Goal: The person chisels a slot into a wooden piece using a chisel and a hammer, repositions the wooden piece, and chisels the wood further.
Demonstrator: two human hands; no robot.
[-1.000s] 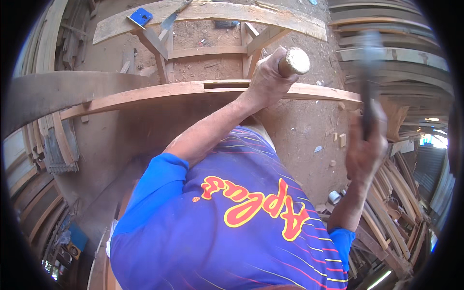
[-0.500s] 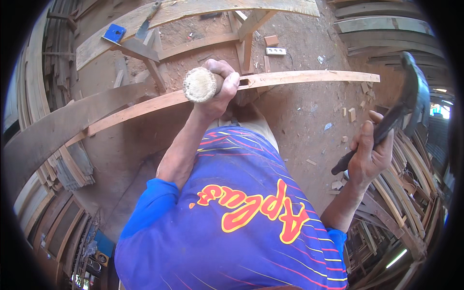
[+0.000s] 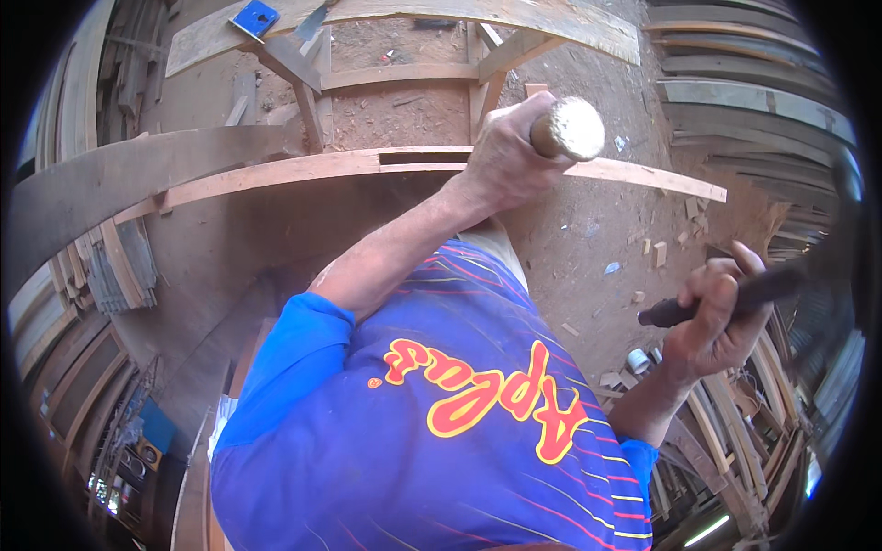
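Note:
My left hand [image 3: 516, 154] is closed round the thick wooden handle of a chisel [image 3: 571, 129], its pale, battered end pointing up; the blade is hidden beneath the hand. Under it runs a long, narrow wooden rail [image 3: 285, 173] with a dark slot [image 3: 424, 159] cut in its upper face. The hand is just right of this slot. Off to the right, my right hand [image 3: 715, 317] grips a hammer [image 3: 774, 286] by its dark handle. The hammer's head is raised toward the right rim and smeared by motion.
A plank bench [image 3: 404, 11] stands beyond the rail, with a blue square tool [image 3: 254, 18] at its left. A dark beam [image 3: 138, 184] lies under the rail's left end. Stacked boards [image 3: 744, 96] line the right side. Wood offcuts [image 3: 659, 254] litter the ground.
My left hand has moved right along the rail with the chisel, and more of the slot shows. My right hand has swung the hammer's head farther right; the whole view has shifted slightly.

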